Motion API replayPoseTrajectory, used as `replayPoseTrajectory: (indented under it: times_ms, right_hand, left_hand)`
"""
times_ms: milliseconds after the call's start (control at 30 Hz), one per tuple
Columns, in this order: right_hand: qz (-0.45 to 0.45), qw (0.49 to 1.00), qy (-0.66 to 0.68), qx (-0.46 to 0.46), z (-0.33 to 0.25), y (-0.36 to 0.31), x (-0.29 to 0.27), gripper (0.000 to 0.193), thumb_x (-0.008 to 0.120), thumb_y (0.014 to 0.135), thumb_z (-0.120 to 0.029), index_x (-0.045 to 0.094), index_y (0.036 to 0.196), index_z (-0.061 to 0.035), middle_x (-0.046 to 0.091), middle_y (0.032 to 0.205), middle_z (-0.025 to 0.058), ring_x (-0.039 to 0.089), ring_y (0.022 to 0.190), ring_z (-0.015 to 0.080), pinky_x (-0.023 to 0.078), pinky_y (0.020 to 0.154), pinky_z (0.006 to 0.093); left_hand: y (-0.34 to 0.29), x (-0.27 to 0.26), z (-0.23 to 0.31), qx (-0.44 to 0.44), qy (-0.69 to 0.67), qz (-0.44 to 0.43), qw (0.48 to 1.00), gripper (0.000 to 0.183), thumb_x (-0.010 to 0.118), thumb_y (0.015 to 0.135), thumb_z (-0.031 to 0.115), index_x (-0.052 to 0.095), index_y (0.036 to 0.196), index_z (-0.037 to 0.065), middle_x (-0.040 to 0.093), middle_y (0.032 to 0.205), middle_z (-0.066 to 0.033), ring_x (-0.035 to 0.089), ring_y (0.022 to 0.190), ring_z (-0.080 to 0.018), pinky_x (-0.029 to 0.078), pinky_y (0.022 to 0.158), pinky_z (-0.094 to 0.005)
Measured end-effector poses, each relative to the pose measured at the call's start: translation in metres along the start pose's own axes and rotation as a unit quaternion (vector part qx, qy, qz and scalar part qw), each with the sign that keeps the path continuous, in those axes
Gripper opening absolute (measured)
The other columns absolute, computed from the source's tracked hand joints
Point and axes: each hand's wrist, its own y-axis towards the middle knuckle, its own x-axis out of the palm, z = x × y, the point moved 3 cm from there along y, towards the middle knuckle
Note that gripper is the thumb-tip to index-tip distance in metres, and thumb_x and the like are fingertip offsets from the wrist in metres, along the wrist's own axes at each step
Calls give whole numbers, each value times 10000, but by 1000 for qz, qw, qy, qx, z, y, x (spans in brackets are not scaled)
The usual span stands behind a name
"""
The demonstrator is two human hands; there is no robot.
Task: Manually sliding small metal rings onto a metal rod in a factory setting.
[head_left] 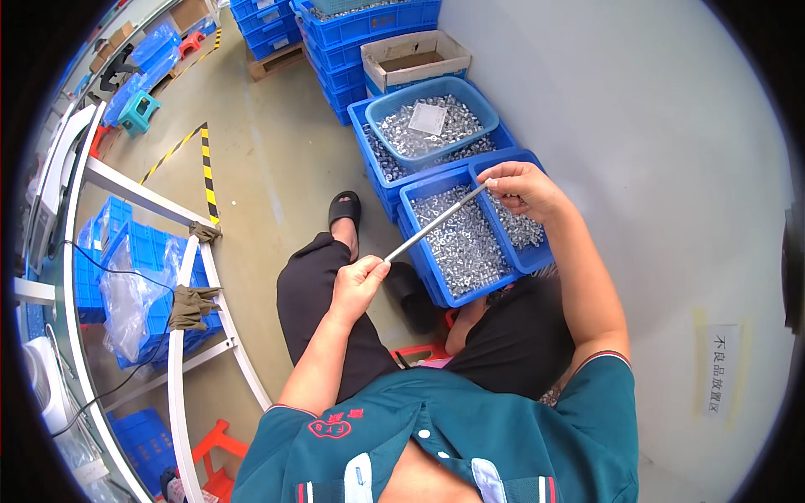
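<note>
A thin grey rod (432,225) slants between my hands, its right end higher and farther away. My left hand (359,285) pinches the near left end between thumb and fingers. At the far right end, the fingertips of my right hand (521,189) close on the tip. Beneath the rod stands a blue bin (424,261) full of small shiny metal parts (470,251). A second blue bin (548,254) with similar pieces sits against its right side, under my right hand. The pieces are too small to make out exactly.
Behind the bins, a light-blue basin (436,159) of metal parts holds a white card (428,119). Farther back are an open carton (419,80) and stacked blue crates (331,59). A white-framed bench (174,369) stands left; a pale wall (654,210) rises right.
</note>
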Motion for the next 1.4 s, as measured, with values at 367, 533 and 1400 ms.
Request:
replayPoseTrajectory:
  times_ms: [367,533,1400]
  right_hand:
    - [-55,982,176,42,22,4,0,272,578,873,-211,561,1040,2,496,727,19,366,509,25,239,379,135]
    - [9,972,233,35,19,8,-1,175,508,872,-115,535,979,22,523,754,63,386,490,47,282,352,154]
    - [24,956,291,5,30,20,-3,219,563,896,-185,540,1014,-3,466,760,20,378,537,44,271,391,154]
  left_hand:
    - [4,5,-2,11,-41,16,999,183,603,874,171,612,811,-1,491,596,18,425,560,-40,363,510,-220]
    - [3,2,-1,7,-54,13,998,183,594,881,156,605,800,-8,475,606,37,405,571,-28,347,510,-207]
    - [1,3,4,3,-3,-6,1000,158,595,876,132,603,804,-9,495,631,53,413,584,-18,350,511,-194]
